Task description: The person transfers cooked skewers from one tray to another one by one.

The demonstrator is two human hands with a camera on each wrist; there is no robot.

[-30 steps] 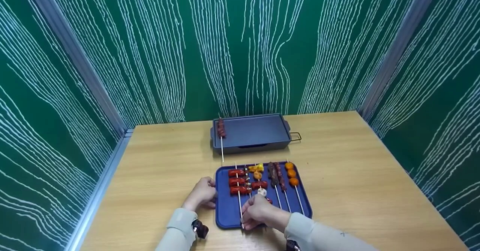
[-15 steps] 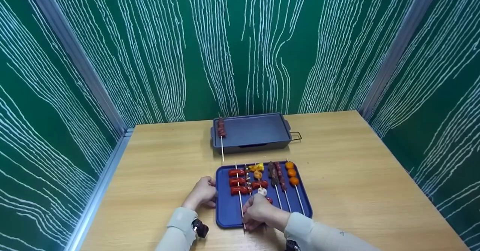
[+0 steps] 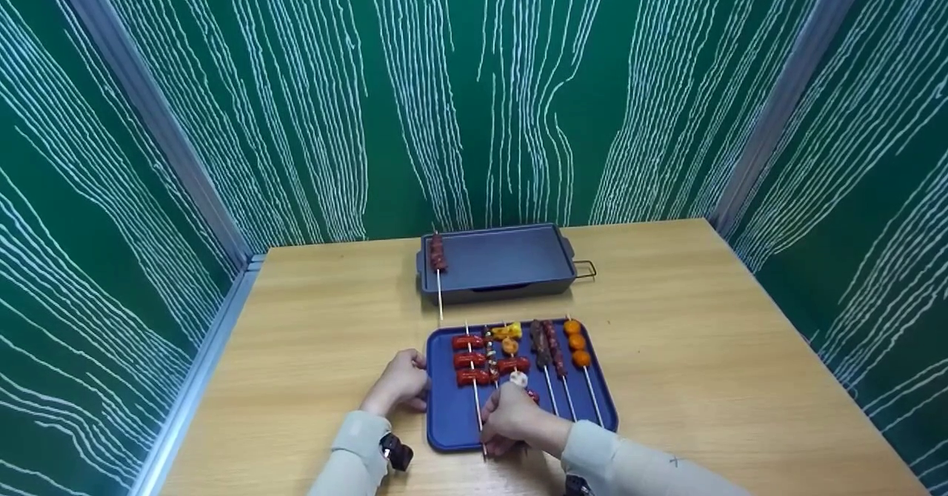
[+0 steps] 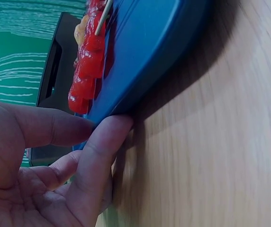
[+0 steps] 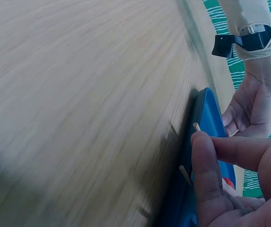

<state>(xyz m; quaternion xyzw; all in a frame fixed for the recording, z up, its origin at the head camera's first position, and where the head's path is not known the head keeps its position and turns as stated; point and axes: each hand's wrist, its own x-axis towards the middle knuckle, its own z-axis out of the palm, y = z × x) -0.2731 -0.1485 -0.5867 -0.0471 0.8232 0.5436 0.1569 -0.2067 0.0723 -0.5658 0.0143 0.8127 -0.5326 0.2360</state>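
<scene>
Near the table's front lies a blue tray with several food skewers. My left hand pinches the tray's left edge between thumb and index finger, as the left wrist view shows. Low over the tray, my right hand pinches the stick of a red sausage skewer near its lower end. That skewer lies at the left side of the tray, its stick tip over the front rim. Beside it are a thin mixed skewer and a vegetable-and-sausage skewer, partly hidden by my right hand.
Behind the tray stands a dark grill with a wire handle at its right. One meat skewer lies on its left end, stick overhanging the front. Two meat skewers and an orange-ball skewer occupy the tray's right side.
The red sausage skewer has shifted slightly right, and its stick tip has come a little nearer the front. Both hands stay almost in place.
</scene>
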